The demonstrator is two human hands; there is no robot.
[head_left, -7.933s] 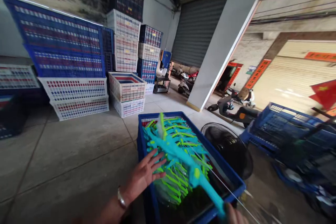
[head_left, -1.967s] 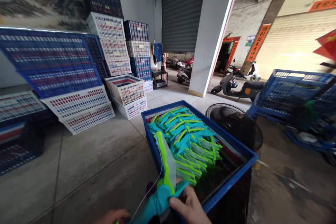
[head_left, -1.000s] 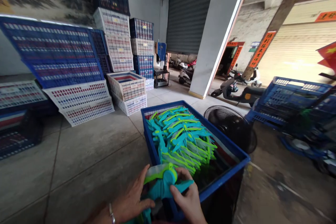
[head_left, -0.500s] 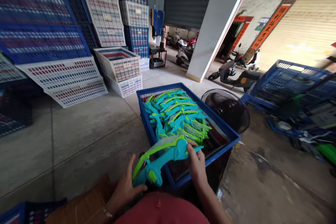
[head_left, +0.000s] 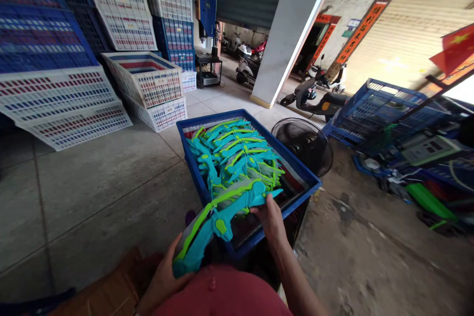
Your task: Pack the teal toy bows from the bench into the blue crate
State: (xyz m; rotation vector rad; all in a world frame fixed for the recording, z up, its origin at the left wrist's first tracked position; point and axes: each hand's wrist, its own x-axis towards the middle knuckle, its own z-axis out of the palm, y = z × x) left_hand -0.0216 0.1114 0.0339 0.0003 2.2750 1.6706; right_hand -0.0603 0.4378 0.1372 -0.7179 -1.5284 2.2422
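Note:
I hold a teal and lime-green plastic toy bow (head_left: pixel 222 215) with both hands, over the near edge of a blue crate (head_left: pixel 313 185). My left hand (head_left: pixel 166 276) grips its lower left end, fingers wrapped under it. My right hand (head_left: pixel 272 217) pinches its upper right end beside the crate's contents. The crate holds a stack of several matching teal and green toy bows (head_left: pixel 233 155). A red garment on my body (head_left: pixel 225 296) fills the bottom of the view.
A black floor fan (head_left: pixel 303 143) lies right of the crate. White and blue stacked crates (head_left: pixel 144 79) line the left wall. More blue crates (head_left: pixel 374 113) and clutter sit at the right. Scooters (head_left: pixel 314 101) stand near a grey pillar (head_left: pixel 289 34). Bare concrete floor (head_left: pixel 92 187) lies to the left.
The bow, held upright and bunched near my body a second ago, now lies stretched out between both hands. The view has tilted down, and the bow's right end sits closer to the stack.

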